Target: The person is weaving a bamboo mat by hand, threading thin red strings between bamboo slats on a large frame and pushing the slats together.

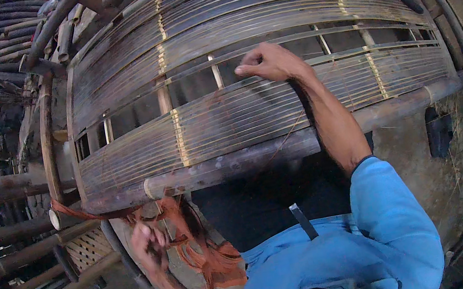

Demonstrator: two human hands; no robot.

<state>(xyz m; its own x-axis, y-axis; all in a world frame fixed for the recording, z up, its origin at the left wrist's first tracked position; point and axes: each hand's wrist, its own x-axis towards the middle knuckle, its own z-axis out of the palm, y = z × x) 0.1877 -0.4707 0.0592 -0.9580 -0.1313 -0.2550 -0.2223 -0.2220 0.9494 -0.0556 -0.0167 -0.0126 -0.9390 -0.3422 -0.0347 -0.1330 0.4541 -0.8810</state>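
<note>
A wide panel of thin bamboo slats (239, 119) lies before me, bound crosswise with pale ties and edged in front by a thick bamboo pole (235, 165). Above the panel's open gap, my right hand (273, 62) has its fingers curled, the thumb pressed toward the forefinger. Whatever it may pinch is too small to make out. At the left end of the pole, orange-red strips (186, 224) are wrapped round and hang down in a tangled bunch. My left hand (149, 242) is below the pole beside them, fingers closed around a strip, partly blurred.
Upright wooden posts (49, 131) and crossing bamboo poles (15, 194) stand on the left. Stacked bamboo lengths (14, 33) lie at the far left. A woven lattice piece (87, 249) rests among the lower poles. On the right is a bare earthen floor (406, 141).
</note>
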